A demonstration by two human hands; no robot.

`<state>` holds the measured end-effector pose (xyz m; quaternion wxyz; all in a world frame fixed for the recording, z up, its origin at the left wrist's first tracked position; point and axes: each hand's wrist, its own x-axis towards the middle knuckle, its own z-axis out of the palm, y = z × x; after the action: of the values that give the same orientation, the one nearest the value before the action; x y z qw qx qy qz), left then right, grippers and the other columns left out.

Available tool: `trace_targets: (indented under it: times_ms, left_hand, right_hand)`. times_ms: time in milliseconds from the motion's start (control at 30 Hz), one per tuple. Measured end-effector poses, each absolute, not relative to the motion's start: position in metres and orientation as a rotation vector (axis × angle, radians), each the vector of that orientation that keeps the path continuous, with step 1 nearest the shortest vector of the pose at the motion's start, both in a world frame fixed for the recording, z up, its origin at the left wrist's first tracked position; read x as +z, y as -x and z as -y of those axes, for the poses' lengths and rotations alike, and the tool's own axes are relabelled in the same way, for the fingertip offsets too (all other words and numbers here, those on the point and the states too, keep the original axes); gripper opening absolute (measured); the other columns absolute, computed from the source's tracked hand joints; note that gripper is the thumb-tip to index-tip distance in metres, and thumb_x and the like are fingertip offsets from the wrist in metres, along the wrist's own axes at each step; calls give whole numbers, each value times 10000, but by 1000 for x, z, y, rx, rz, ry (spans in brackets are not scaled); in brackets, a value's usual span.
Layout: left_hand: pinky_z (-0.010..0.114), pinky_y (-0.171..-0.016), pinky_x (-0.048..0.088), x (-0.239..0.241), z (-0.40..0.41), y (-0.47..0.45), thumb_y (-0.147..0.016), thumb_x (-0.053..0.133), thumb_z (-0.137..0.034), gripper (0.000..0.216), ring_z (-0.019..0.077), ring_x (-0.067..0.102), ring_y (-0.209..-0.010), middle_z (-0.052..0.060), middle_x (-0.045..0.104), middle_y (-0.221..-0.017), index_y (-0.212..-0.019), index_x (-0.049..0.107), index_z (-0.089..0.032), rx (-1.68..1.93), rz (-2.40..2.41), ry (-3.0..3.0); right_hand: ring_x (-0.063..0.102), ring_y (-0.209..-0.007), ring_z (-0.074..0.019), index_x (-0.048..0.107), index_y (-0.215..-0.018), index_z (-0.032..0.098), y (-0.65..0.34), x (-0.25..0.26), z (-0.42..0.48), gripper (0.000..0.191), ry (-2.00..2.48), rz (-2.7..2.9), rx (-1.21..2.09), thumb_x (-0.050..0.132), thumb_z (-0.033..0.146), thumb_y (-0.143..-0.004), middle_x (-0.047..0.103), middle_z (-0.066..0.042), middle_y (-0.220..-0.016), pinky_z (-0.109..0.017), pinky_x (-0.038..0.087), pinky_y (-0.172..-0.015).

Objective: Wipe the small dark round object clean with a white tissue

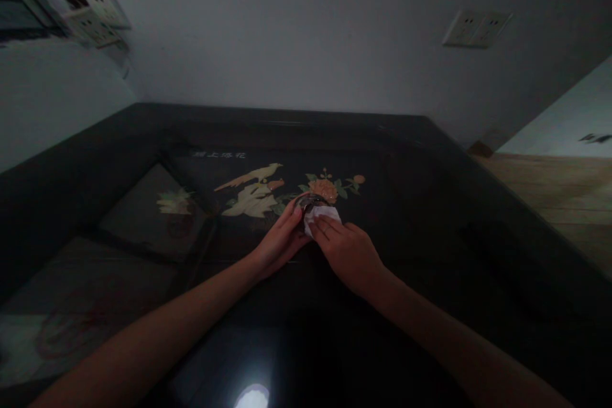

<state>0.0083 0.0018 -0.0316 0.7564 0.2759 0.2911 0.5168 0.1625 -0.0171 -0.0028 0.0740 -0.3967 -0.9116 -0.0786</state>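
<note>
Near the middle of the head view, my left hand [283, 236] is wrapped round a small dark, shiny object with a curved rim [313, 199]. Its exact kind is hard to make out in the dim light. My right hand [348, 248] presses a crumpled white tissue or cloth [325, 211] against the near side of that object. The fingers of this hand lie bent over the white piece, which covers part of the dark object. Both hands are close together above a glossy black table [411, 217].
Inlaid in the tabletop are a bird [258, 173] and an orange flower [323, 189]. A pale wall [296, 32] stands behind, with sockets [478, 29] at right and more sockets [95, 24] at left. Wooden flooring [545, 185] shows at the right. A window's reflection and a bright light reflect in the surface.
</note>
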Motion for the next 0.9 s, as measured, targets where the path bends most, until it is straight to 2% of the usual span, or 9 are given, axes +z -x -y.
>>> trace_targets:
  times_ms: [133, 267, 467, 667, 900]
  left_hand:
    - [266, -826, 475, -31, -2, -9, -820, 668, -325, 430, 178, 578, -1052, 53, 597, -1230, -1229, 541, -288, 1131, -627, -631]
    - [277, -861, 472, -31, -1, -9, -828, 659, -323, 425, 186, 559, -1105, 45, 580, -1261, -1235, 538, -294, 1137, -638, -639]
    - [265, -831, 481, -31, 0, -8, -837, 647, -329, 422, 189, 567, -1082, 49, 581, -1253, -1242, 536, -290, 1121, -631, -660]
    - [253, -867, 462, -30, 0, -9, -825, 661, -312, 422, 172, 555, -1082, 45, 592, -1235, -1231, 552, -277, 1143, -623, -644]
    - [280, -881, 471, -31, 1, -8, -821, 664, -320, 432, 200, 551, -1122, 46, 578, -1272, -1237, 550, -290, 1129, -630, -663]
  right_hand:
    - [538, -1219, -286, 519, -1281, 24, -160, -5, 20, 403, 1225, 2720, -268, 349, 40, -916, 577, -201, -1300, -460, 514, -875]
    - [504, -1254, -296, 511, -1279, 27, -157, -6, 23, 390, 1240, 2664, -291, 363, 49, -919, 544, -227, -1325, -514, 431, -983]
    - [544, -1199, -303, 578, -1175, 44, -153, -8, 28, 320, 1223, 2619, -332, 376, 84, -930, 615, -220, -1239, -492, 400, -998]
    - [611, -1058, -231, 627, -1112, 107, -153, -3, 29, 281, 1214, 2590, -205, 423, 96, -918, 683, -130, -1110, -421, 345, -1063]
    - [628, -1017, -218, 571, -1187, 117, -153, 2, 31, 314, 1283, 2536, 15, 441, 87, -903, 688, -118, -1103, -408, 372, -1009]
